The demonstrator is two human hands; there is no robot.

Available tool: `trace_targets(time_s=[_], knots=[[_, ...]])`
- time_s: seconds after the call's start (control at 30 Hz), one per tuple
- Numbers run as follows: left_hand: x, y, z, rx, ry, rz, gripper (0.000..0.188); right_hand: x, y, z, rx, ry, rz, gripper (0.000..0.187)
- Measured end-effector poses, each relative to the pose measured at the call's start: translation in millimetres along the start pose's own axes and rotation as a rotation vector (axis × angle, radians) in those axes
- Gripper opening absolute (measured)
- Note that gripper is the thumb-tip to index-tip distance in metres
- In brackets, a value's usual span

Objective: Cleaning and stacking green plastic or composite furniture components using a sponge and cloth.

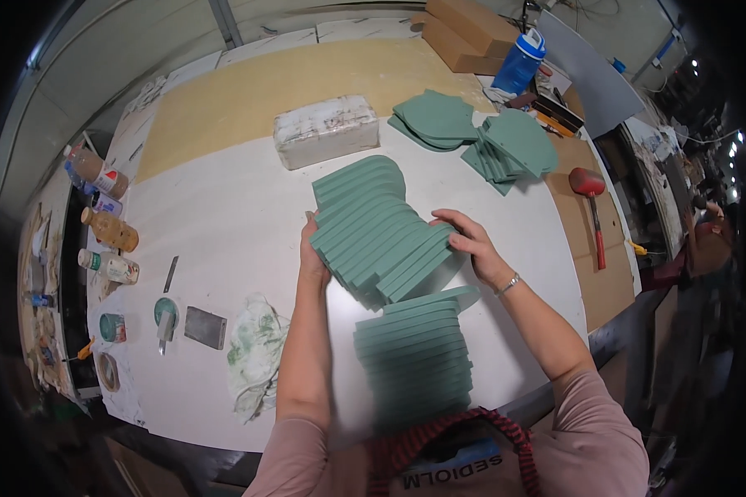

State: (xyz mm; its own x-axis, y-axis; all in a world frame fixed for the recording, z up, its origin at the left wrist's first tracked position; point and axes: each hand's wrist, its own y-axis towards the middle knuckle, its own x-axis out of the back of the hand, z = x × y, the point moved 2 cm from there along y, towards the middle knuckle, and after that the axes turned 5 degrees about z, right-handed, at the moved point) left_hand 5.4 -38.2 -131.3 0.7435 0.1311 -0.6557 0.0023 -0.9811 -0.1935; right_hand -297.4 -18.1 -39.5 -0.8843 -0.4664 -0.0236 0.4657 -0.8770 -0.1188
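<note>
Fanned row of green slabs (373,228) set between two bare hands

The white tabletop (224,224), smooth and faintly scuffed, carries everything. Across its far part lies a flat tan sheet (224,95). At the centre, the fanned row leans piece against piece: thin, matt boards with rounded ends and straight edges, overlapping like shingles. Nearer the person's body, a second green stack (414,352) shows layered, slightly uneven edges. Past the row sit a white oblong block (327,131), blotched with brown, and two loose piles of curved green pieces (435,118), (518,145). A crumpled, green-stained cloth (255,356) lies left of the left forearm; a red-headed mallet (588,184) rests at far right, and a dark flat block (206,327) beyond the cloth.

The left hand (313,253) touches the row's left side, its fingers mostly hidden, so their spread cannot be told. The right hand (472,246) meets the row's right side, thumb and fingers parted, tips against the green edges.
</note>
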Motion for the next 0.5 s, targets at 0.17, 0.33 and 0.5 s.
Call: trace_targets(time_s=[0.17, 0.33, 0.5], knots=[[-33, 10, -8, 0.142, 0.225, -0.013, 0.044, 14, -27, -9, 0.014, 0.077, -0.007, 0.079], [-47, 15, -11, 0.153, 0.346, 0.034, 0.040, 60, 34, -28, 0.037, 0.105, -0.177, 0.078], [-28, 10, -16, 0.189, 0.259, -0.024, 0.045, 16, 98, -36, 0.043, 0.475, 0.114, 0.069]])
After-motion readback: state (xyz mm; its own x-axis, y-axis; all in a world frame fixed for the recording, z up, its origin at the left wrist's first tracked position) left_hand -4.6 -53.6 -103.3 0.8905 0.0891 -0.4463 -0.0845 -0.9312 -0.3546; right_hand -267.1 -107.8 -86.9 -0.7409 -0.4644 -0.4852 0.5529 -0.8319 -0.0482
